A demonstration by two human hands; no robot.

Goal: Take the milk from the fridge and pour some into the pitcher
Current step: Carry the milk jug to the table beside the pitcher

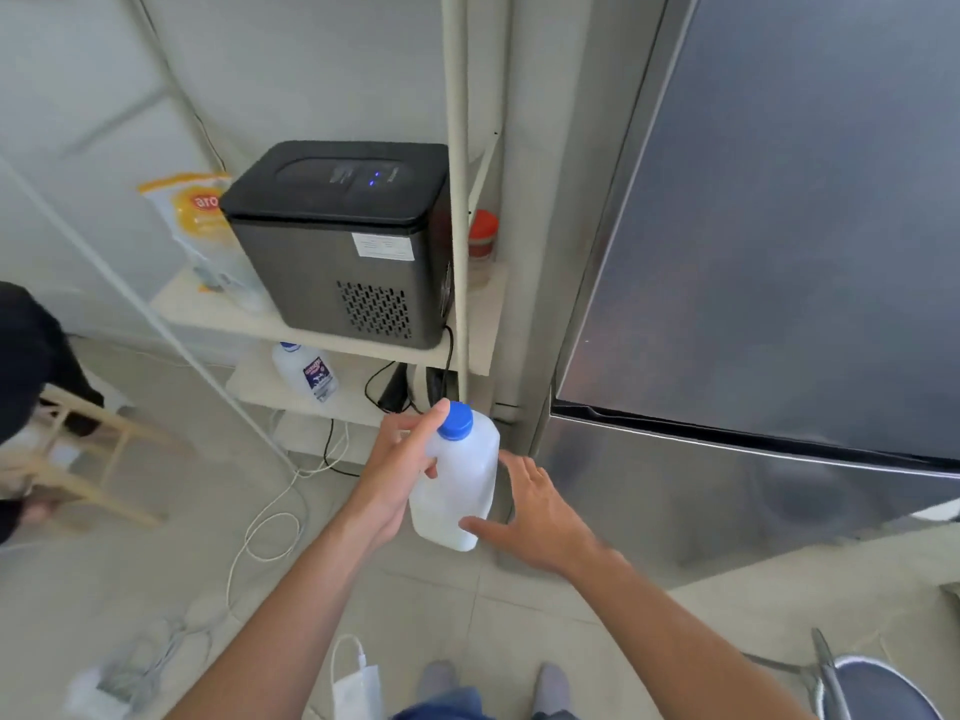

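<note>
A white plastic milk bottle (457,485) with a blue cap (455,419) hangs in mid-air in front of me, tilted slightly. My left hand (400,465) grips it around the upper body, thumb near the cap. My right hand (530,506) is open beside the bottle, its thumb touching the bottle's lower end and its fingers spread. The steel fridge (779,252) stands at the right with both doors closed. No pitcher is in view.
A white shelf unit (332,330) to the left of the fridge carries a black appliance (343,241), a yellow-and-white bag (202,231) and a red-lidded jar (483,241); another milk bottle (306,374) lies below. Cables trail on the tiled floor. A wooden chair (88,459) is at left.
</note>
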